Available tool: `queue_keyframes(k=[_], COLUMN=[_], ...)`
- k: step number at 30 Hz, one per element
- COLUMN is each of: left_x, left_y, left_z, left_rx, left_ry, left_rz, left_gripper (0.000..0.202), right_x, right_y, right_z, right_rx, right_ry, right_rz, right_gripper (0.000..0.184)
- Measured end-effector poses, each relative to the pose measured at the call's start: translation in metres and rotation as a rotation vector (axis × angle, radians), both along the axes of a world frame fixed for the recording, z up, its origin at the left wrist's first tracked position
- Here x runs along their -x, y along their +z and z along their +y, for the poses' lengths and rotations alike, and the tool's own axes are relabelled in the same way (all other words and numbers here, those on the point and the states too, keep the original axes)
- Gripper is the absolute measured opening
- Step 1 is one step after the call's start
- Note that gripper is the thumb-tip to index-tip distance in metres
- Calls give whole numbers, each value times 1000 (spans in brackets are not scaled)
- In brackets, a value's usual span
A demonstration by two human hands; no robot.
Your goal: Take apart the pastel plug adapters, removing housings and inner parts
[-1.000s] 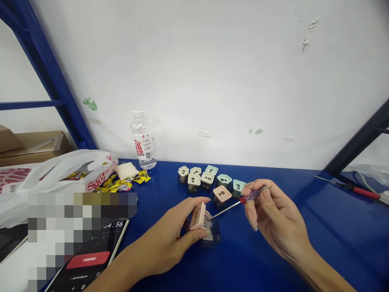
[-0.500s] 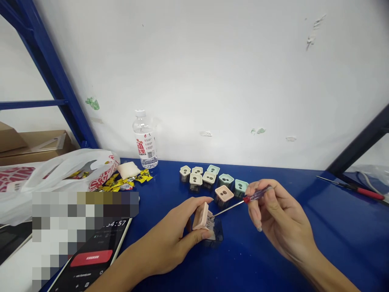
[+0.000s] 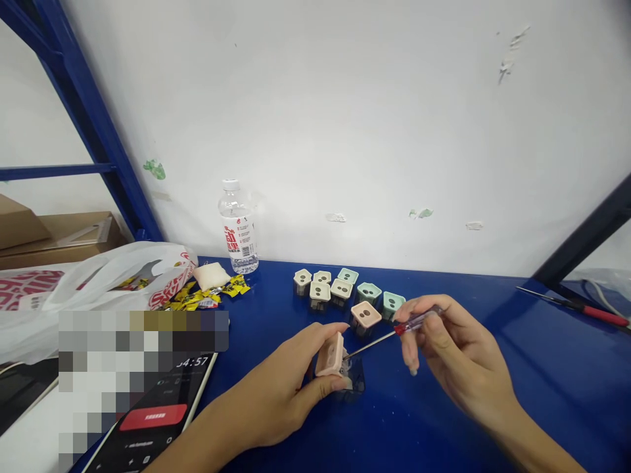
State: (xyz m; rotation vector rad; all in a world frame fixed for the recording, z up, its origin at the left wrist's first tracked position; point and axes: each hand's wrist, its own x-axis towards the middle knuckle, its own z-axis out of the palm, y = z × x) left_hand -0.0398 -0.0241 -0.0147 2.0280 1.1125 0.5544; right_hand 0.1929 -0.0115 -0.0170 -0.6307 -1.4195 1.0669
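Between the thumb and fingers of my left hand (image 3: 296, 374) is a pink pencil sharpener lid (image 3: 330, 356), tilted on its side with its inner face toward the right. A dark see-through sharpener container (image 3: 355, 384) stands on the table just below and behind it. My right hand (image 3: 458, 348) grips a screwdriver (image 3: 417, 320) by its purple and red handle. The screwdriver's thin shaft points down to the left, and its tip reaches the inner side of the lid, where the exact contact is hard to see. A whole pink sharpener (image 3: 366, 316) stands just beyond.
Several cream sharpeners (image 3: 320, 293) and mint sharpeners (image 3: 394, 303) stand behind the hands. A water bottle (image 3: 239, 230), yellow wrapped sweets (image 3: 197, 297), a plastic bag (image 3: 113, 272) and a phone (image 3: 162, 407) lie to the left. Another screwdriver (image 3: 582, 307) is at far right.
My left hand has turned the pink lid slightly, showing more of its top face and less of its inner side. The screwdriver tip stays at the lid; the right fingers have shifted a little.
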Motion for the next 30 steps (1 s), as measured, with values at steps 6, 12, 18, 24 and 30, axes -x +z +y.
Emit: queue_keyframes(k=[6,12,18,24,30], left_x=[-3,-16,-12,-4,-5], left_y=[-1,28,19,6,6], left_z=[7,19,22,21,22], left_rx=[-141,-205,-202,-139,-61], left_ry=[-38,-127,-74,-84,-51], left_rz=[-9,-21,-39,-71,-96], left_gripper=[58,47,51,46,44], right_x=[-6,-22,-38,-51,-46], right_y=[20,37,14,-4,9], right_z=[9,22,14,21,15], right_rx=[30,193,472,556,387], right_ry=[-199,54,114,207,182], right_rz=[-319,-293,-288,-574,-752], right_gripper=[28,35,33,49,41])
